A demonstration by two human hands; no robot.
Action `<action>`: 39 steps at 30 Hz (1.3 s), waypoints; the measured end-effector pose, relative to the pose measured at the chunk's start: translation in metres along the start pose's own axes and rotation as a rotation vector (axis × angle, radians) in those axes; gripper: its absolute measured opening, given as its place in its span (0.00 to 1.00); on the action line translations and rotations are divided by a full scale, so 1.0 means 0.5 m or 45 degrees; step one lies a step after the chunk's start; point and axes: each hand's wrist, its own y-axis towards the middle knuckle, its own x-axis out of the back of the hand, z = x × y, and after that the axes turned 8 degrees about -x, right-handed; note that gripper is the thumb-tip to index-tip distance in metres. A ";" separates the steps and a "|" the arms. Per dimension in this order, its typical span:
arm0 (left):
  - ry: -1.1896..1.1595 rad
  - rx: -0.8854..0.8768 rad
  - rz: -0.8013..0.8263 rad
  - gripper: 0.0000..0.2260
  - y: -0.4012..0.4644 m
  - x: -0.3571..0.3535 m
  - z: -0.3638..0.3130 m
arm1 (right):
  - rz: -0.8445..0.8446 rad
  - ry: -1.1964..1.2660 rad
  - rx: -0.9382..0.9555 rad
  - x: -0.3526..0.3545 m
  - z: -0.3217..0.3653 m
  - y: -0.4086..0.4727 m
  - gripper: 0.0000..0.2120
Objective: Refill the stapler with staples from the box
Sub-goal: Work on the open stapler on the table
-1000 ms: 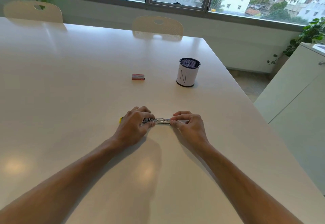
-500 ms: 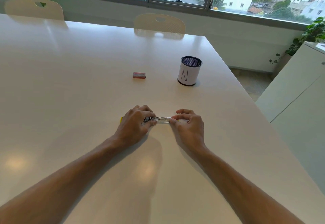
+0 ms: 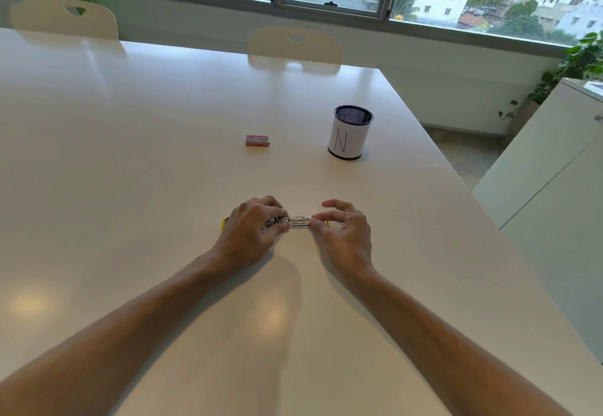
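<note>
Holding stapler point(image 3: 297, 222): left hand point(image 3: 251, 229), right hand point(image 3: 344, 236) pinching ends | staple box point(image 3: 257, 140) closed | mesh cup point(image 3: 350, 131) contents unclear

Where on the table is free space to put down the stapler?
The table is bare left of the staple box, and between box and hands. It is crowded only at the stapler, and near the pen cup.

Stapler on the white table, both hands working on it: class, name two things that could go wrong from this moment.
1. The small yellow-ended metal stapler is held only by fingertips of the left hand and right hand; its sprung metal parts might snap back and pinch a finger.
2. The small red staple box lies far off; reaching for it would free one hand, and the stapler could slide on the glossy white table.
</note>
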 end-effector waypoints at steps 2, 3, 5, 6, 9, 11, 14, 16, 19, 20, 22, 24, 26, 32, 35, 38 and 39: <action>-0.002 -0.001 0.000 0.05 0.000 0.000 -0.001 | -0.002 -0.014 -0.007 -0.005 0.004 -0.004 0.02; -0.002 -0.003 0.001 0.05 0.000 0.000 -0.003 | 0.000 -0.025 -0.001 -0.009 0.006 -0.007 0.01; -0.003 -0.003 0.002 0.06 0.000 0.000 -0.005 | 0.000 -0.033 0.025 -0.018 0.012 -0.014 0.01; -0.005 -0.001 0.003 0.06 0.000 0.000 -0.006 | -0.007 -0.026 0.030 -0.020 0.014 -0.016 0.01; -0.009 0.000 0.004 0.06 0.000 0.001 -0.007 | -0.025 -0.001 0.030 -0.023 0.018 -0.019 0.01; -0.015 0.001 0.001 0.06 0.000 0.002 -0.007 | -0.029 0.043 0.036 -0.022 0.020 -0.021 0.03; -0.025 0.005 0.005 0.06 -0.001 0.003 -0.008 | -0.032 0.105 0.065 -0.028 0.021 -0.023 0.03; -0.030 0.011 0.002 0.07 -0.001 0.004 -0.008 | -0.036 0.145 0.116 -0.032 0.020 -0.021 0.01; -0.034 0.016 0.008 0.07 -0.001 0.006 -0.009 | 0.019 0.197 0.192 -0.039 0.026 -0.021 0.02; -0.041 0.015 0.015 0.07 -0.001 0.007 -0.010 | 0.044 0.189 0.221 -0.043 0.031 -0.023 0.03; -0.064 0.025 0.026 0.05 0.000 0.009 -0.009 | 0.078 0.164 0.275 -0.051 0.038 -0.027 0.03; -0.094 0.051 0.029 0.06 0.001 0.010 -0.009 | 0.092 0.135 0.302 -0.055 0.041 -0.027 0.04; -0.108 0.084 0.029 0.07 0.002 0.010 -0.009 | 0.122 0.110 0.326 -0.056 0.040 -0.027 0.06; -0.160 0.206 0.004 0.14 0.006 0.014 -0.011 | 0.198 0.086 0.343 -0.047 0.043 -0.036 0.12; -0.169 0.195 0.015 0.13 0.005 0.013 -0.012 | 0.239 0.070 0.364 -0.041 0.042 -0.038 0.15; -0.121 0.144 0.022 0.08 0.006 0.010 -0.011 | 0.314 0.035 0.368 -0.029 0.041 -0.037 0.17; -0.116 0.132 0.022 0.07 0.007 0.009 -0.010 | 0.318 0.017 0.377 -0.021 0.041 -0.035 0.18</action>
